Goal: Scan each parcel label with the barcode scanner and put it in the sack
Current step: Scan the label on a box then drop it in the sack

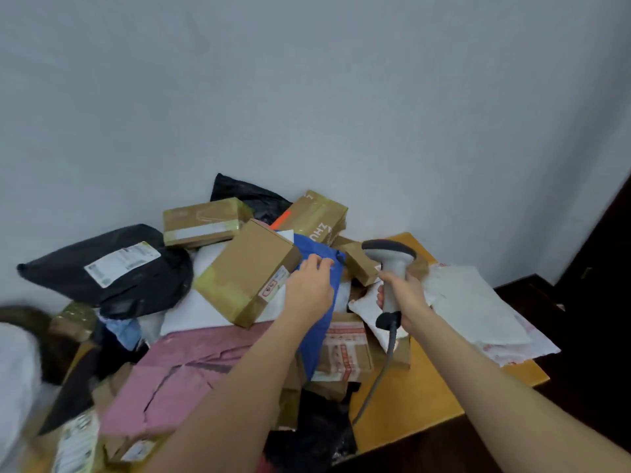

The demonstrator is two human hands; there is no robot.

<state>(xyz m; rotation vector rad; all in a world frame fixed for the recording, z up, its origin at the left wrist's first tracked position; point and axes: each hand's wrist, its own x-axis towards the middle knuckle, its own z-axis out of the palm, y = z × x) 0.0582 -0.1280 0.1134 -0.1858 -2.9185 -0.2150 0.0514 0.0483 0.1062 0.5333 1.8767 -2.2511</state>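
Observation:
A heap of parcels covers a yellow table point(440, 394) against the wall. My left hand point(309, 288) lies on a blue bag parcel point(321, 336) in the middle of the heap, its fingers curled over the bag's top edge next to a brown cardboard box point(246, 268). My right hand point(403, 295) grips the handle of a grey barcode scanner point(391, 264), whose head points away toward the wall. The scanner's cable hangs down over the table. No sack is clearly in view.
Black bag parcels point(112, 271) lie at the left, a pink bag point(191, 373) in front, white padded mailers point(478, 308) at the right, and more taped boxes point(205, 220) at the back. A dark piece of furniture point(594, 302) stands to the right of the table.

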